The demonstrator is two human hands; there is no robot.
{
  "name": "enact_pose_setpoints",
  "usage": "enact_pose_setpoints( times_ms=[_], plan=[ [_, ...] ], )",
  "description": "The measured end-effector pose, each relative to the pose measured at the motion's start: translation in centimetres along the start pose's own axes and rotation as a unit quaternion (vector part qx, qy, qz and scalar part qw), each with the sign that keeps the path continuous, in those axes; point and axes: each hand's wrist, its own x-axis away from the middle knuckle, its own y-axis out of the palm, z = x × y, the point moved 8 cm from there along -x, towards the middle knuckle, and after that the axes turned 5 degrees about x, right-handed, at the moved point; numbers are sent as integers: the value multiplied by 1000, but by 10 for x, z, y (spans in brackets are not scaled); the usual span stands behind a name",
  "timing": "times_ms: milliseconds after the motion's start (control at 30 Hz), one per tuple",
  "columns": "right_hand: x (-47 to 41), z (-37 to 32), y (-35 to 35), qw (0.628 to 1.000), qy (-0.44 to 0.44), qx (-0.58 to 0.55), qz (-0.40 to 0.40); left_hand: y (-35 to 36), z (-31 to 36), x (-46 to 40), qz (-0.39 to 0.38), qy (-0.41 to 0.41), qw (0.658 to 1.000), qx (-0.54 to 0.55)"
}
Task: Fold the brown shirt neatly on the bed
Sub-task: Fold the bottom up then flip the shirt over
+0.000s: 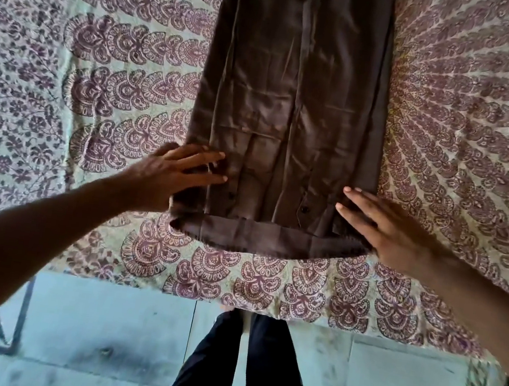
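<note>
The brown shirt (291, 100) lies on the bed as a long narrow strip, its sides folded inward, running from the top of the head view down to a hem near the bed's front edge. Small dark buttons show near that hem. My left hand (168, 175) rests flat on the shirt's lower left edge, fingers straight and pointing right. My right hand (384, 229) lies flat on the lower right corner, fingers straight and pointing up-left. Neither hand grips the cloth.
The bed (84, 73) is covered by a pale sheet printed with purple paisley and flower patterns, spreading wide on both sides of the shirt. Its front edge runs just below the hem. Below it are a pale tiled floor (98, 334) and my dark trouser legs (243, 369).
</note>
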Motion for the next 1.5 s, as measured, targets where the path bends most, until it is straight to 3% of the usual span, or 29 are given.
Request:
enact_pose_setpoints(
  times_ms=[133, 367, 500, 600, 700, 800, 867, 967, 1033, 1133, 1267, 1433, 1500],
  plan=[
    [-2, 6, -3, 997, -40, 46, -54, 6, -5, 12, -9, 23, 999, -25],
    [-23, -13, -6, 990, -119, 75, 9, 2, -9, 2, 58, 63, 996, -35],
    [-34, -17, -13, 992, -94, 46, 71, -2, -6, -12, 81, 14, 995, 60],
    [-40, -13, -23, 992, -27, -12, 126, -10, -7, -23, 136, -45, 977, 161],
    [-46, 7, -39, 962, 117, -174, 174, -18, -21, -35, 167, -98, 943, 271],
    [-49, 28, -69, 897, 232, -302, 226, -41, -39, -49, 184, -130, 878, 421],
    [-52, 47, -87, 844, 317, -364, 235, -62, -52, -61, 195, -163, 847, 467],
    [-72, 81, -104, 776, 363, -445, 259, -97, -73, -83, 237, -186, 803, 515],
    [-94, 113, -112, 736, 376, -483, 290, -108, -100, -102, 268, -238, 754, 550],
    [-128, 167, -99, 721, 419, -461, 304, -97, -142, -132, 257, -343, 704, 566],
    [-157, 215, -41, 702, 485, -461, 246, -64, -177, -151, 226, -447, 678, 537],
    [-164, 220, -36, 704, 498, -447, 238, -57, -179, -148, 234, -486, 609, 581],
    [-163, 221, -47, 710, 496, -433, 251, -61, -178, -148, 231, -488, 602, 587]
  ],
)
